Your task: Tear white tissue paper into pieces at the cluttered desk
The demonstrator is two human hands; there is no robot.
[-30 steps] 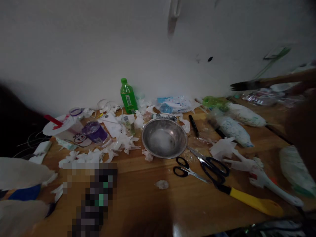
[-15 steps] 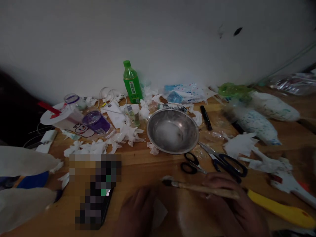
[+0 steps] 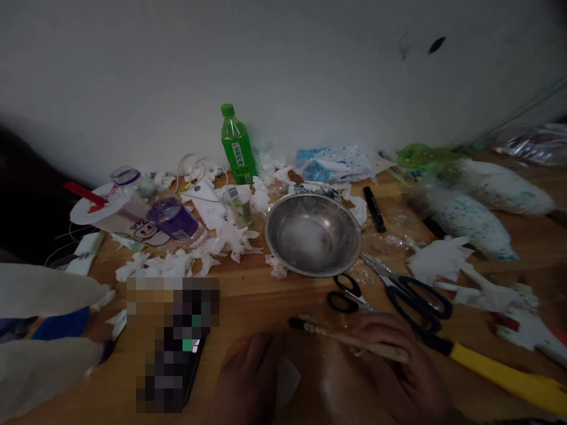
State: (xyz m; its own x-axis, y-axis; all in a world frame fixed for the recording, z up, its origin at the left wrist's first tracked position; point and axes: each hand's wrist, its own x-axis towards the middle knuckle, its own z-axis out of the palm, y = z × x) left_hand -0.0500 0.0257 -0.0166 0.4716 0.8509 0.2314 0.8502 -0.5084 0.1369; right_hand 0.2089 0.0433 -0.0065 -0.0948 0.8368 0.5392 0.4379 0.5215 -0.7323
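Note:
My right hand (image 3: 394, 360) is closed around the wooden handle of a paintbrush (image 3: 341, 336), its dark bristles pointing left. My left hand (image 3: 250, 375) is bent down near the bottom edge, fingers together; what they grip, if anything, is hidden in shadow. A small white paper piece (image 3: 287, 381) shows right beside it. Between my hands a pale, shiny surface (image 3: 339, 383) is too dim to name. A steel bowl (image 3: 313, 236) with whitish contents stands beyond my hands. Small black-handled scissors (image 3: 348, 294) and larger dark-blue-handled scissors (image 3: 419, 298) lie beyond my right hand.
A blurred-out phone (image 3: 181, 348) lies left of my left hand. Torn white paper (image 3: 230, 239), cups (image 3: 175, 218) and a green bottle (image 3: 237, 147) stand behind it. A yellow-handled tool (image 3: 500, 375), black marker (image 3: 374, 209) and wrapped white bundles (image 3: 469, 218) lie to the right.
My right hand and the paintbrush have shifted slightly left in view. The view itself has moved a little, so objects at the right appear farther right. The left hand stays nearly in place.

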